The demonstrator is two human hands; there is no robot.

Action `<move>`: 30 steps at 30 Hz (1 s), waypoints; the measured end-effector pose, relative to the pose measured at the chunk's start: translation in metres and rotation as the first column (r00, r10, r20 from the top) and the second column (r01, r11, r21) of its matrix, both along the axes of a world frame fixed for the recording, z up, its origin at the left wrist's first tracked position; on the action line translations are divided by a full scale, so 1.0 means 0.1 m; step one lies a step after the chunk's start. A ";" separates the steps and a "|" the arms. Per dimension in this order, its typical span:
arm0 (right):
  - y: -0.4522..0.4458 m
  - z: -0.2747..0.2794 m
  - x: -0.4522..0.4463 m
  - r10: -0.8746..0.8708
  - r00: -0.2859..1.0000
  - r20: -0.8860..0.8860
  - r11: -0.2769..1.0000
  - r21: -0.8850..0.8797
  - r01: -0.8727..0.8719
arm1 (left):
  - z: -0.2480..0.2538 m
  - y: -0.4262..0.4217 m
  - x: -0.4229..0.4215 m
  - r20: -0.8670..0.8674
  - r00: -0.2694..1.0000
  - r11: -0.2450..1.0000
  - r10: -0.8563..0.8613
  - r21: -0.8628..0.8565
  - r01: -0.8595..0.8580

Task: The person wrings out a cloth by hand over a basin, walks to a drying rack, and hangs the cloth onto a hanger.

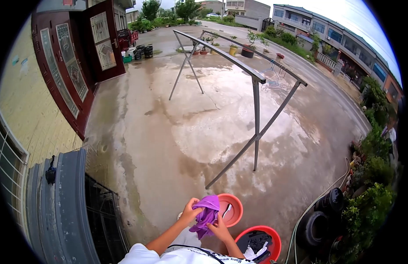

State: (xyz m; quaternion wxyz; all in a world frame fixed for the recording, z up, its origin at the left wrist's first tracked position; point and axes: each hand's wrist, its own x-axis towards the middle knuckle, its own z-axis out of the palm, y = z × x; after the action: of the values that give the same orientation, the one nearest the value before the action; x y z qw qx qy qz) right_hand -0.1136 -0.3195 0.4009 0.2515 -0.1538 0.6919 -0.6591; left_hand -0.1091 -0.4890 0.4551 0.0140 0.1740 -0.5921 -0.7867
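A purple cloth (208, 210), perhaps a garment, is bunched up between my two hands in front of my body. My left hand (190, 211) pinches its left edge, while my right hand (219, 229) grips it lower on the right. Just beyond the cloth stands an orange-red basin (238, 214) on the ground, partly covered by the cloth. A small dark-and-white object, too small to name, lies in that basin. Closer on the right is a larger red basin (278, 246). Dark cloths and a white cloth (256, 251) are in it.
A metal drying rack (256, 114) with crossed legs stands ahead on wet concrete, with several hangers (274, 81) at its far rail. A hose (296, 229), black buckets (329, 200) and plants line the right. Grey metal sheeting (69, 207) and dark red doors (72, 66) are left.
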 end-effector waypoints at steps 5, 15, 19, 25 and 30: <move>-0.98 -0.45 -0.83 0.177 0.940 0.292 0.983 -0.094 -0.155 | 0.02 -1.04 -0.72 0.022 0.999 0.998 -0.024 0.056 0.023; -2.10 0.44 -2.66 -0.113 0.916 -0.385 0.975 0.133 0.176 | 0.40 -1.98 -2.48 -0.168 0.930 0.942 -0.327 -0.130 0.308; -2.13 0.43 -3.49 -0.216 0.757 -0.616 0.854 0.256 0.452 | 0.61 -2.00 -3.29 -0.113 0.870 0.783 -0.480 -0.502 0.367; -2.23 0.53 -4.84 -0.175 0.880 -0.441 0.980 0.012 0.201 | 0.70 -2.38 -4.59 -0.210 0.849 0.576 -0.485 -0.807 0.130; -2.54 0.98 -5.55 -0.178 0.936 -0.303 0.984 -0.046 0.172 | 0.90 -2.79 -5.54 -0.248 0.933 0.881 -0.261 -0.455 0.125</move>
State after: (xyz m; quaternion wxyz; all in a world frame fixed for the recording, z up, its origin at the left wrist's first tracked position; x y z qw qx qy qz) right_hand -0.6689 -0.5736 0.4987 0.0803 -0.1945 0.7270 -0.6536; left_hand -0.6633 -0.7680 0.5449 0.0633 -0.0162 -0.7569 -0.6502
